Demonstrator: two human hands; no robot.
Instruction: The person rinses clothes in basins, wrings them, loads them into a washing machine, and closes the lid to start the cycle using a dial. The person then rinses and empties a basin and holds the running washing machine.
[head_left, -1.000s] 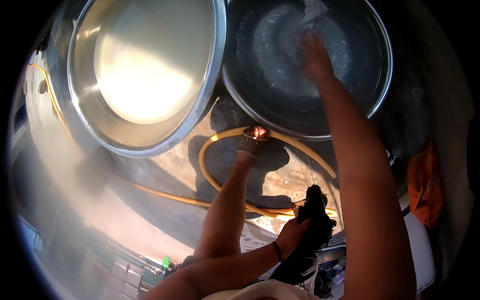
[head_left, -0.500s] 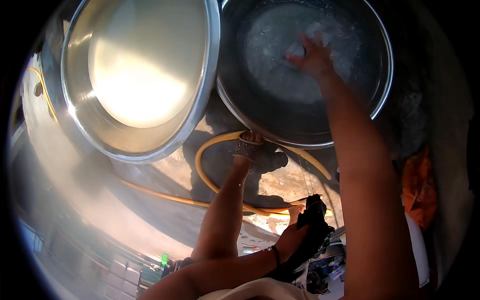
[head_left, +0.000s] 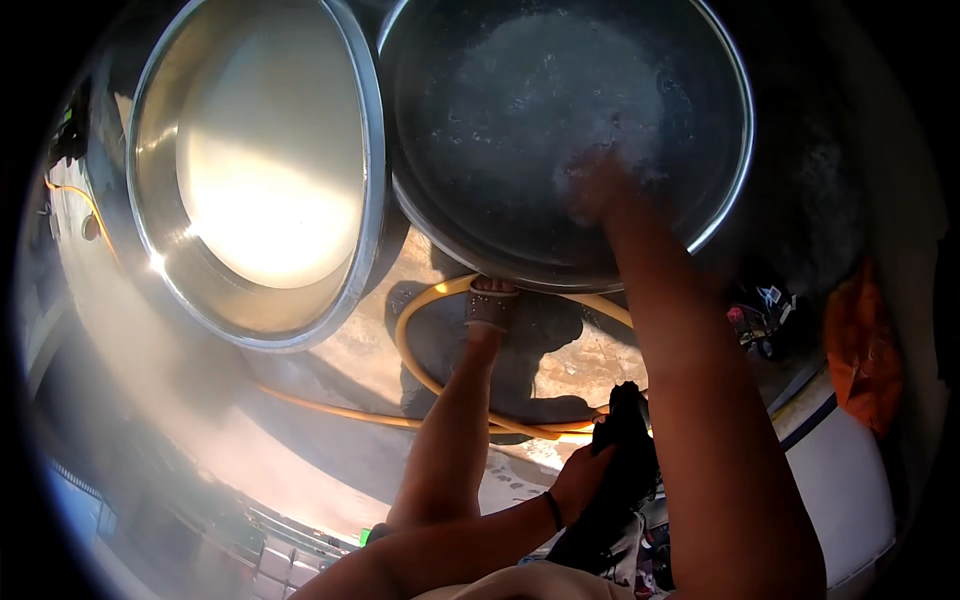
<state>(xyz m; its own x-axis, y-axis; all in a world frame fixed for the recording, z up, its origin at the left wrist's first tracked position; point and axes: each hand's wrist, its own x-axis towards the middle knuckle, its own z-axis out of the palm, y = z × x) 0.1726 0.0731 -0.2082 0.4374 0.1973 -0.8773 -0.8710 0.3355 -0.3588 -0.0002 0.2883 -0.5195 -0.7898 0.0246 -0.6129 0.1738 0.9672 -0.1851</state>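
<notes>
My left hand (head_left: 583,482), with a dark band at its wrist, is closed around a bunched black cloth (head_left: 630,440) low in the view, near my bent leg. Part of the cloth hangs behind my right forearm. My right hand (head_left: 601,182) is over the near right part of a large round metal basin (head_left: 573,278), at the cloudy water (head_left: 530,95) inside it. Motion blurs its fingers, and whether they are spread or closed does not show.
A second metal basin (head_left: 372,180) with pale, sunlit liquid stands to the left, close against the first. A yellow hose (head_left: 402,335) loops on the wet floor around my sandalled foot (head_left: 490,305). An orange bag-like thing (head_left: 862,350) and a white container (head_left: 845,490) are at right.
My right hand has moved down and toward me across the basin water; its fingers were spread before. The view has shifted, and my left hand still grips the black cloth.
</notes>
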